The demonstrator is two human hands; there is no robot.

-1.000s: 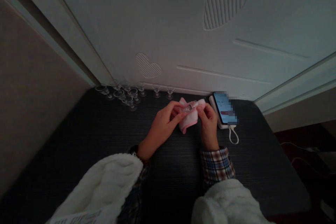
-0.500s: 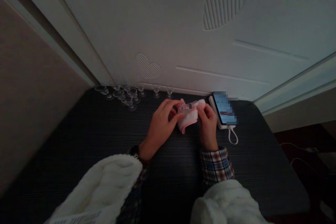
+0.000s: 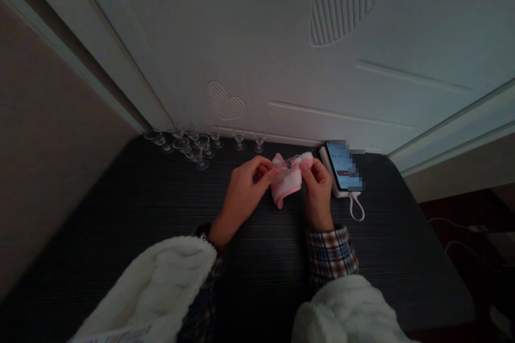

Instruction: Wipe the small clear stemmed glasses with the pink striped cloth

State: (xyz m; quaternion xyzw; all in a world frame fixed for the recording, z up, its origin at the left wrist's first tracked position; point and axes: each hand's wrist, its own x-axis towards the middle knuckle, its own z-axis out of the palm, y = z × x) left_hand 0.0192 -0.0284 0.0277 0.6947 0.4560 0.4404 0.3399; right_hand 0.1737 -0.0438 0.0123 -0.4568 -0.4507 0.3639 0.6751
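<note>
Above the dark table, my left hand (image 3: 243,187) pinches one end of a small clear stemmed glass (image 3: 287,164) between thumb and fingertips. My right hand (image 3: 319,193) is closed on a pink and white fluffy cloth (image 3: 288,182), bunched around the glass's other end. That end is mostly hidden by the cloth and fingers. A flap of the cloth hangs below the glass, its pink edge curling down between my hands.
Several similar small glasses (image 3: 202,143) stand at the back left of the black wood-grain table (image 3: 161,209), by a white panel (image 3: 257,37) with heart reliefs. Right of my hands, a phone (image 3: 344,166) lies on a white block with a strap loop (image 3: 358,209).
My left fingers have shifted on the glass, and its tilt has changed slightly. The cloth's hanging flap sits a little lower. My right hand stays almost in place.
</note>
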